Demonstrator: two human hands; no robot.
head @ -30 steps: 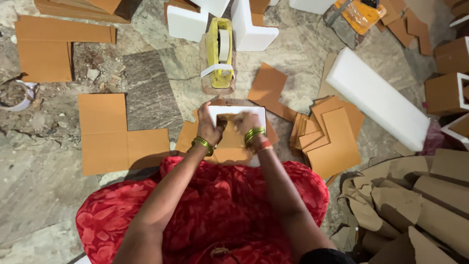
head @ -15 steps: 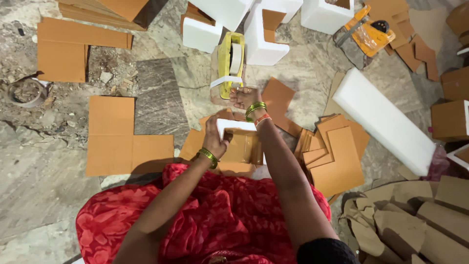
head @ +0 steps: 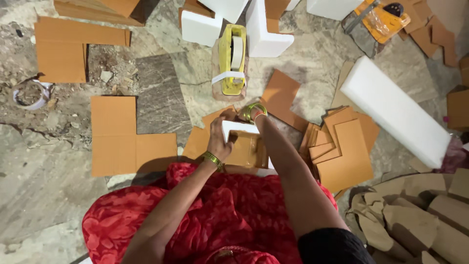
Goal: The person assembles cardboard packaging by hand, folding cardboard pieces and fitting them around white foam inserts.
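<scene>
From the head view, the person sits on the grey marbled stone floor (head: 161,98) over a red patterned cloth (head: 205,215), and the left hand (head: 220,142) is closed on the left edge of a small white foam block wrapped with brown cardboard (head: 244,146), which rests on the floor just in front of the lap. The right hand (head: 239,113) reaches past the block toward the base of the yellow tape dispenser (head: 231,61); its fingers are hidden behind the wrist, so whether it is open or closed cannot be told. The block looks light and fairly stiff, though foam dents and crumbles under a hard pinch, so a flat hold on the cardboard-faced sides seems safer than on bare corners. Near the right elbow lies a fanned stack of brown cardboard cut-outs (head: 342,151), and beyond it a long white foam slab (head: 395,110). An L-shaped brown cardboard sheet (head: 122,142) lies to the left, well apart. More white foam blocks (head: 264,29) stand behind the dispenser, crowding any forward reach.
</scene>
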